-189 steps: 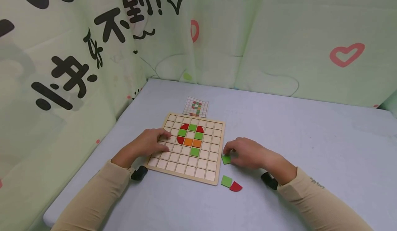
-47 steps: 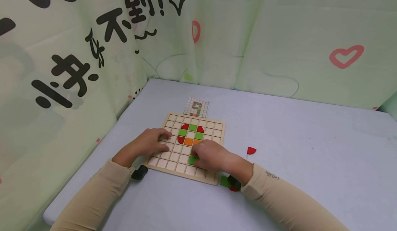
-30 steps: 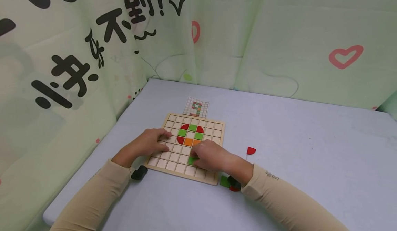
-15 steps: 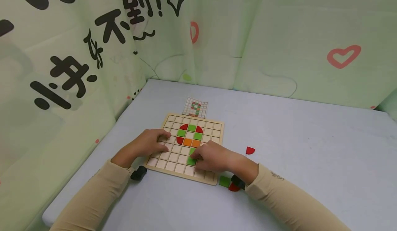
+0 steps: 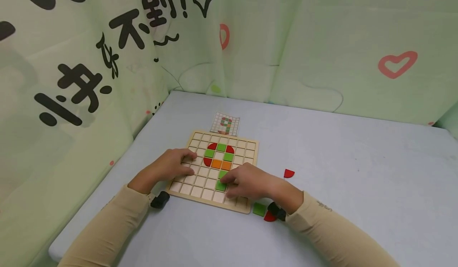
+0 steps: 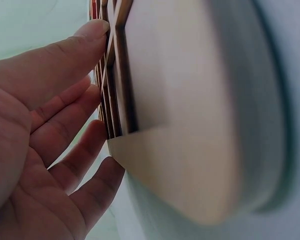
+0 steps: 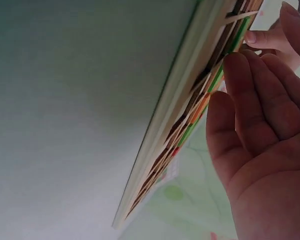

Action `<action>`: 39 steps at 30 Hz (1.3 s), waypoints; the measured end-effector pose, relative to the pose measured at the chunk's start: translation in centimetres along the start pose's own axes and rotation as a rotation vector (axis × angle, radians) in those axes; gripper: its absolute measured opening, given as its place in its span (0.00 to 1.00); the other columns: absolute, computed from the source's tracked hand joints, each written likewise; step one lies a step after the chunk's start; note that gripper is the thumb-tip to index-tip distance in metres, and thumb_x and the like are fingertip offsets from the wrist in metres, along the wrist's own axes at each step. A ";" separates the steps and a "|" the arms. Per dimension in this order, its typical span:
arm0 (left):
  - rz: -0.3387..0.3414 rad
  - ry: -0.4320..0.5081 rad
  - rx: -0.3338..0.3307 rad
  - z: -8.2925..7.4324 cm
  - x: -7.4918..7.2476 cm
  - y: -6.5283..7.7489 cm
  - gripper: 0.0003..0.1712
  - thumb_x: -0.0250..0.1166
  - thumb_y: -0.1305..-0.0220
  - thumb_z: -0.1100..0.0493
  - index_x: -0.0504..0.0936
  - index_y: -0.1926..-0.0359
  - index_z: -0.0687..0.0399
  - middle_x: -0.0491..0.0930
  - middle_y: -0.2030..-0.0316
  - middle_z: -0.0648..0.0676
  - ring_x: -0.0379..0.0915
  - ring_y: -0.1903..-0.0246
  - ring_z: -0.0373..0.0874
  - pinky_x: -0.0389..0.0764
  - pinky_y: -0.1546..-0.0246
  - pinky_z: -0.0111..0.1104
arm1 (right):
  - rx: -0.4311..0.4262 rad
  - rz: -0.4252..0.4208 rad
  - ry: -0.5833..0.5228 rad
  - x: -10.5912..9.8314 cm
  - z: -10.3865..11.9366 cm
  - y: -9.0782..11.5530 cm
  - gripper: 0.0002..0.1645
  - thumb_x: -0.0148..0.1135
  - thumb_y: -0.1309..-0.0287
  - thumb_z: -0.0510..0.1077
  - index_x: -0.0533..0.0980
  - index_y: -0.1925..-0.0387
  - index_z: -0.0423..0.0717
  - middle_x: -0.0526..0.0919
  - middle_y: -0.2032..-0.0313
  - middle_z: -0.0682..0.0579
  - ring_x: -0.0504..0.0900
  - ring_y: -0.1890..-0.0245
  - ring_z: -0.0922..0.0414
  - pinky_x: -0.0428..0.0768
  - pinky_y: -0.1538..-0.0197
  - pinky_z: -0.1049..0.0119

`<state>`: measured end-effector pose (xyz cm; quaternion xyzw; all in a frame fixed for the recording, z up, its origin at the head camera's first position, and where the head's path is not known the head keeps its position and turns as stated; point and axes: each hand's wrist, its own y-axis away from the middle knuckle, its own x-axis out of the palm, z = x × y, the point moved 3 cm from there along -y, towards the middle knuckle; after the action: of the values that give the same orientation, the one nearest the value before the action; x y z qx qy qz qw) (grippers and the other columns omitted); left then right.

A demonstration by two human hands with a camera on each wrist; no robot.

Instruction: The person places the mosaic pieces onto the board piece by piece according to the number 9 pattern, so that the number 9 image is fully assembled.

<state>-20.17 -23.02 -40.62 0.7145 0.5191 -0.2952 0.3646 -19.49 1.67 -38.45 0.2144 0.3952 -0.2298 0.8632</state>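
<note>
A wooden grid board (image 5: 206, 193) lies on the table, carrying red quarter-round, green square and orange square tiles in a figure like a 9. My left hand (image 5: 171, 165) rests with spread, relaxed fingers on the board's left side; its fingertips touch the grid in the left wrist view, where the board's corner (image 6: 185, 170) looms large. Over the board's lower middle is my right hand (image 5: 252, 183). Its index finger touches the lowest green tile (image 5: 220, 186), which sits in a cell below another green tile (image 5: 222, 174). The right wrist view shows its fingers (image 7: 247, 110) nearly straight, holding nothing.
A small printed pattern card (image 5: 216, 122) lies beyond the board's far edge. Right of the board are a loose green square tile (image 5: 259, 209), a red quarter-round tile (image 5: 270, 216) partly behind the wrist camera (image 5: 277, 210), and another red quarter-round (image 5: 289, 173). A curtain (image 5: 322, 40) hangs behind.
My right hand has moved from the loose tiles onto the board, where two green tiles now stand below the orange ones. Its fingers have loosened slightly. The left hand stays put.
</note>
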 end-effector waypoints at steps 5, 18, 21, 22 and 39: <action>-0.001 0.001 0.006 -0.1 -0.1 0.0 0.27 0.73 0.39 0.57 0.79 0.40 0.56 0.76 0.38 0.58 0.67 0.35 0.55 0.69 0.37 0.49 | 0.008 -0.016 -0.052 -0.4 -0.6 0.6 0.19 0.68 0.40 0.43 0.83 0.46 0.49 0.85 0.57 0.61 0.79 0.57 0.62 0.79 0.51 0.65; -0.003 0.001 0.004 -0.1 0.0 0.1 0.27 0.73 0.39 0.57 0.79 0.40 0.56 0.76 0.38 0.58 0.66 0.35 0.55 0.69 0.37 0.49 | -0.035 -0.037 -0.077 -1.2 -1.7 2.5 0.26 0.70 0.39 0.46 0.79 0.40 0.47 0.84 0.47 0.57 0.81 0.47 0.56 0.78 0.46 0.61; -0.003 0.000 0.005 -0.1 -0.1 0.1 0.27 0.73 0.39 0.57 0.79 0.40 0.56 0.76 0.38 0.58 0.66 0.35 0.55 0.69 0.37 0.49 | -0.046 -0.053 -0.044 -1.4 -2.2 3.2 0.26 0.70 0.39 0.47 0.80 0.39 0.48 0.84 0.46 0.57 0.80 0.47 0.56 0.78 0.48 0.62; -0.003 -0.001 0.005 -0.1 -0.1 0.1 0.27 0.73 0.39 0.57 0.79 0.40 0.56 0.76 0.38 0.58 0.66 0.35 0.55 0.69 0.37 0.49 | -0.047 -0.060 -0.033 -1.5 -2.4 3.4 0.27 0.70 0.40 0.47 0.80 0.39 0.49 0.84 0.46 0.57 0.80 0.47 0.55 0.77 0.48 0.62; 0.001 0.000 0.004 -0.5 -0.2 0.4 0.27 0.73 0.39 0.57 0.79 0.39 0.57 0.75 0.37 0.59 0.65 0.34 0.56 0.68 0.37 0.50 | 0.064 -0.083 0.039 -1.3 -4.0 6.3 0.29 0.75 0.47 0.44 0.80 0.42 0.50 0.82 0.45 0.58 0.76 0.42 0.50 0.72 0.39 0.49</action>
<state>-19.86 -22.79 -40.09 0.7155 0.5183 -0.2960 0.3632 -19.02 9.17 -38.62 0.2298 0.4130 -0.2735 0.8378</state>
